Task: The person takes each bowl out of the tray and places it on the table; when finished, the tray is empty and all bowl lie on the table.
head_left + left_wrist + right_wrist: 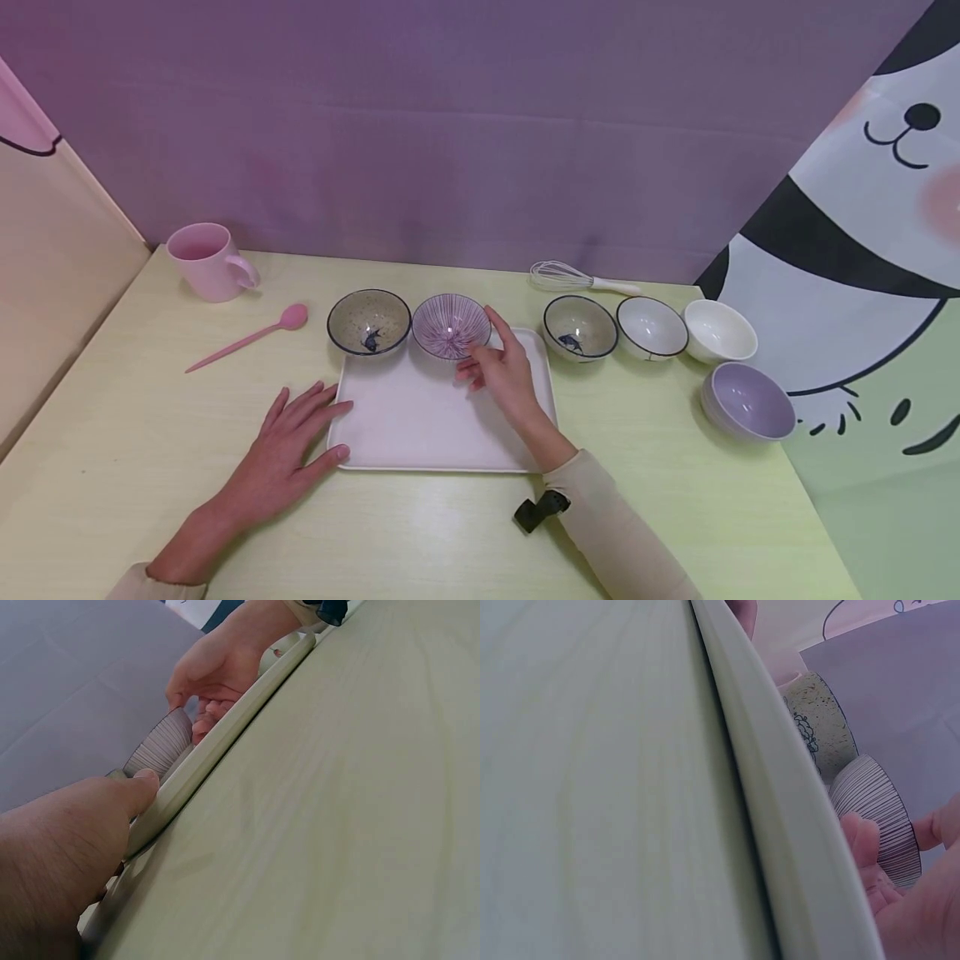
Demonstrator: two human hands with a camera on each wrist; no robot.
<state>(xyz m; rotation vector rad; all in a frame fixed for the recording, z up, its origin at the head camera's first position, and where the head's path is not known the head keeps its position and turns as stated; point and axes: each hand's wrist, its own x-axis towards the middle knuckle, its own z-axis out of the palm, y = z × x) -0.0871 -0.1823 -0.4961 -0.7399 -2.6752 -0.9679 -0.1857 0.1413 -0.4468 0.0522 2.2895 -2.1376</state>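
Observation:
A bowl with thin purple stripes (452,327) sits at the back edge of a white rectangular tray (442,425). My right hand (504,371) holds this bowl at its right side, index finger at the rim and thumb near the front. The right wrist view shows fingers against the striped outer wall (877,814). Just left of it is a speckled beige bowl (369,323) with a dark blue motif, over the tray's back left corner. My left hand (288,446) rests at the tray's left edge, fingers spread and fairly straight, thumb at the front corner.
On the left stand a pink mug (210,262) and a pink spoon (251,337). Right of the tray are another beige bowl (580,327), a dark-rimmed white bowl (652,327), a plain white bowl (721,331) and a lilac bowl (748,402). A whisk (581,278) lies behind.

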